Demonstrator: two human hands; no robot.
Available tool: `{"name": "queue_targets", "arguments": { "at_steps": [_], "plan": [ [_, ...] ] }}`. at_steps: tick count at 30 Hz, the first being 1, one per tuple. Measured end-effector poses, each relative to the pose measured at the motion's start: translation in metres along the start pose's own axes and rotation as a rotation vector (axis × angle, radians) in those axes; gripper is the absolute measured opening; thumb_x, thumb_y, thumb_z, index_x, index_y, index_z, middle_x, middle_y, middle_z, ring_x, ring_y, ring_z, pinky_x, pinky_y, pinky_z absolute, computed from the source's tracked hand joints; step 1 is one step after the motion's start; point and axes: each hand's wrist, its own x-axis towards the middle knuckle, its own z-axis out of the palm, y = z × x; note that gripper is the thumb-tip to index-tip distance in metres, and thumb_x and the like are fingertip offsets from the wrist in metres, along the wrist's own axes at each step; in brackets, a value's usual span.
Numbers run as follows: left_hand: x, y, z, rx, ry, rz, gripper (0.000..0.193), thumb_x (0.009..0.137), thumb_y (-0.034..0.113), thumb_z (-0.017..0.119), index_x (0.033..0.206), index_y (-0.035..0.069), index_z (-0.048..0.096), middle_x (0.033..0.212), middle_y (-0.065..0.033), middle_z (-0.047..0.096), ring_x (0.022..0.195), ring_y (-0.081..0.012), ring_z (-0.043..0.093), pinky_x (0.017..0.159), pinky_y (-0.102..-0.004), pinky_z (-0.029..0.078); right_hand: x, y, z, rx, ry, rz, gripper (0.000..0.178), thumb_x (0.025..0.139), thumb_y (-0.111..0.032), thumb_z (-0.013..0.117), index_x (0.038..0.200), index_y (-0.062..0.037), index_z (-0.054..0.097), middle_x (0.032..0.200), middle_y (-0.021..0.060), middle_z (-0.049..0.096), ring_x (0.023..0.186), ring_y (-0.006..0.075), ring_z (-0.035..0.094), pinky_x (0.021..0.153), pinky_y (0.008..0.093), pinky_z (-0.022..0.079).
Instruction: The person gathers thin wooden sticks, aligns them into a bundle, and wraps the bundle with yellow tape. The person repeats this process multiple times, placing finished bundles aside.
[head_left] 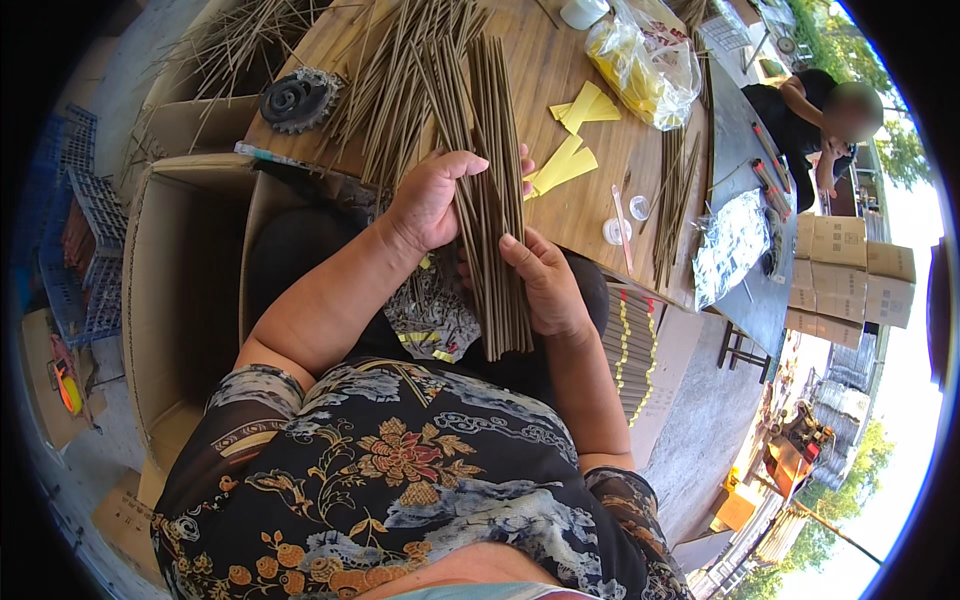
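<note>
A long bundle of thin brown sticks (pixel 492 200), which look like incense sticks, stands slanted over my lap, its upper part above the table edge. My left hand (pixel 432 200) is closed around its left side, thumb laid across the front and fingertips showing at the far side. Lower down, my right hand (pixel 545 285) grips the right side with the thumb pressed on the sticks; its other fingers are hidden behind. Some sticks at the upper left splay away from the rest. Beyond my hands, a loose heap of similar sticks (pixel 385 100) lies on the wooden table (pixel 560 225).
Yellow paper strips (pixel 562 168) lie right of the bundle, near a clear bag with yellow contents (pixel 640 70). A black toothed disc (pixel 300 100) sits at the table's left edge. An open cardboard box (pixel 190 300) stands at my left. Another person (pixel 800 110) is at far right.
</note>
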Motion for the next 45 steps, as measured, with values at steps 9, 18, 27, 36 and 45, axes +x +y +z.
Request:
{"name": "queue_targets", "arguments": {
  "at_steps": [9, 18, 27, 36, 45],
  "plan": [
    [0.003, -0.003, -0.005, 0.004, 0.011, 0.001, 0.033, 0.080, 0.004, 0.043, 0.109, -0.010, 0.049, 0.104, -0.0177, 0.057, 0.100, -0.0270, 0.056, 0.091, -0.0391, 0.045, -0.005, -0.006, 0.004, -0.014, 0.008, 0.015, 0.032, 0.094, -0.022, 0.038, 0.110, 0.0038, 0.046, 0.093, 0.0157, 0.061, 0.081, 0.0221, 0.063, 0.073, 0.0321, 0.052],
    [0.002, -0.004, -0.005, 0.038, 0.077, 0.031, 0.021, 0.081, 0.002, 0.049, 0.099, -0.007, 0.054, 0.094, -0.0169, 0.060, 0.087, -0.0262, 0.060, 0.081, -0.0374, 0.050, -0.003, 0.000, -0.001, -0.051, 0.037, 0.029, 0.032, 0.094, -0.024, 0.039, 0.107, 0.0040, 0.049, 0.089, 0.0163, 0.062, 0.077, 0.0208, 0.063, 0.070, 0.0304, 0.052],
    [-0.001, -0.003, -0.001, 0.038, 0.122, -0.041, 0.018, 0.083, 0.004, 0.050, 0.096, -0.009, 0.055, 0.091, -0.0187, 0.060, 0.085, -0.0259, 0.061, 0.082, -0.0380, 0.052, -0.003, 0.000, -0.003, -0.089, 0.039, 0.030, 0.032, 0.094, -0.024, 0.039, 0.106, 0.0039, 0.050, 0.089, 0.0158, 0.062, 0.076, 0.0206, 0.063, 0.069, 0.0301, 0.052],
    [0.004, -0.004, -0.015, 0.120, 0.079, -0.010, 0.019, 0.083, 0.012, 0.056, 0.094, -0.004, 0.056, 0.086, -0.0114, 0.059, 0.084, -0.0220, 0.060, 0.076, -0.0307, 0.052, -0.005, -0.002, 0.000, -0.058, 0.043, 0.045, 0.032, 0.094, -0.025, 0.040, 0.107, 0.0036, 0.049, 0.090, 0.0142, 0.062, 0.077, 0.0196, 0.062, 0.070, 0.0300, 0.052],
    [0.004, -0.004, -0.014, 0.128, 0.078, 0.058, 0.016, 0.081, 0.010, 0.059, 0.093, 0.001, 0.056, 0.084, -0.0101, 0.059, 0.079, -0.0217, 0.060, 0.072, -0.0318, 0.052, -0.007, 0.000, 0.002, -0.303, 0.282, -0.186, 0.025, 0.083, -0.018, 0.062, 0.097, 0.0013, 0.054, 0.081, 0.0025, 0.059, 0.071, 0.0073, 0.054, 0.064, 0.0201, 0.045]
  ]
}}
